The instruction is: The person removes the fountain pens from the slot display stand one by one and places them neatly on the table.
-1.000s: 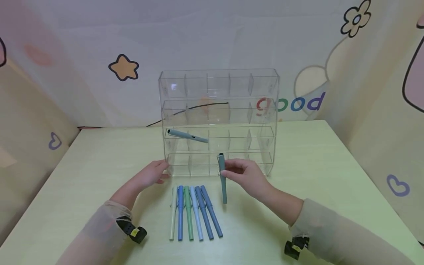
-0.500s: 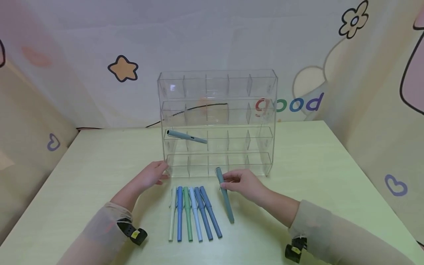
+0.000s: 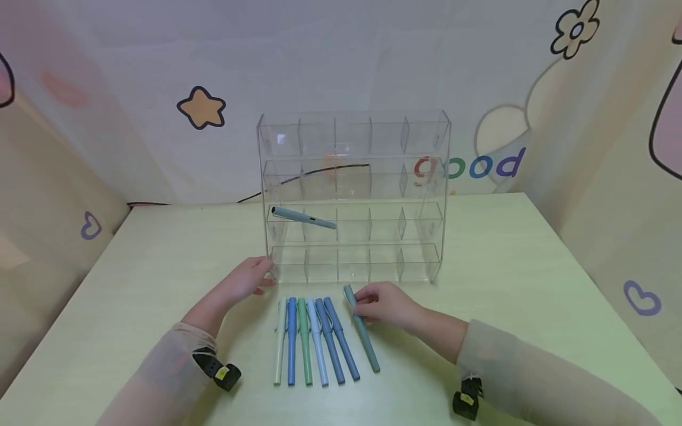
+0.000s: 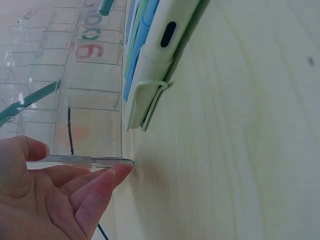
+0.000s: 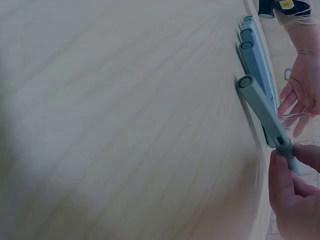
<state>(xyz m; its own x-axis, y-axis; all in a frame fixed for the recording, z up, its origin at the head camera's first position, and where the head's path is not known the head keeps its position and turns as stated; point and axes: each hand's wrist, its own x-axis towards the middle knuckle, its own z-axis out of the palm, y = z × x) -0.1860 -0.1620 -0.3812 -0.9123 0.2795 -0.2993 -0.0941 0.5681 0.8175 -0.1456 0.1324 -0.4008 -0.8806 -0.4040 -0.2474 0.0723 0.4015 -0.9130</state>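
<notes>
My right hand (image 3: 388, 305) pinches a grey-teal pen (image 3: 363, 340) near its cap end, low over the table at the right of the pen row. In the right wrist view, thumb and fingertips hold this pen (image 5: 262, 107) from two sides. My left hand (image 3: 247, 279) grips the lower left side of a clear compartment rack (image 3: 354, 232). The left wrist view shows thumb and fingers on either side of its clear panel (image 4: 95, 161). Another grey-blue pen (image 3: 303, 217) lies slanted across the rack's third tier.
Several pens lie side by side in front of the rack: a pale green pen (image 3: 279, 343), a green pen (image 3: 304, 342), a light blue pen (image 3: 317, 343) and darker blue ones. A printed cloth backdrop (image 3: 341, 59) stands behind the table (image 3: 479, 236).
My right hand has moved down and toward the pen row, bringing the grey-teal pen from upright in front of the rack to slanted near the tabletop. My left hand stays at the rack.
</notes>
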